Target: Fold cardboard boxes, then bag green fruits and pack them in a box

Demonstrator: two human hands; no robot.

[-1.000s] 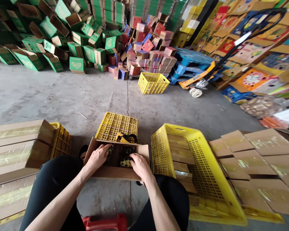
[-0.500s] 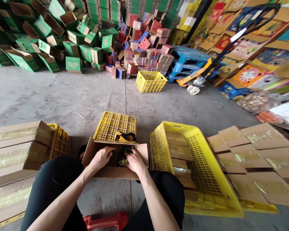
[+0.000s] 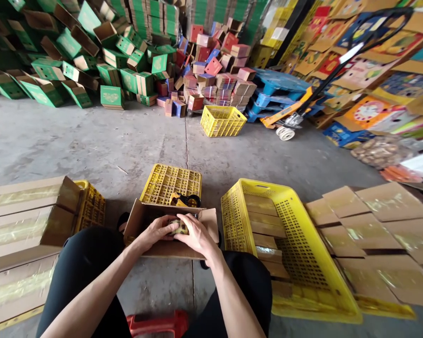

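An open cardboard box [image 3: 207, 220] sits between my knees with its flaps up. My left hand [image 3: 158, 232] and my right hand [image 3: 193, 232] meet over it, their fingers curled round a yellow-green item with dark marks [image 3: 180, 227]. The fingers cover much of this item, and its kind is unclear. Behind the box, a yellow-and-black tape dispenser [image 3: 185, 200] lies on a yellow plastic crate [image 3: 169, 180] that seems to be upside down. The inside of the box is mostly hidden by my hands.
Right of me stands a large yellow crate [image 3: 303, 234] holding several small cartons [image 3: 264, 220]. Taped cartons [image 3: 384, 225] are laid out farther right, and others [image 3: 24, 206] are stacked at left. A red stool [image 3: 158, 324] shows below. Another yellow crate [image 3: 223, 122] and a pallet jack [image 3: 292, 112] stand ahead.
My hands, apart inside the box before, have come together and risen, with the yellow-green item now between them. The view has shifted slightly.
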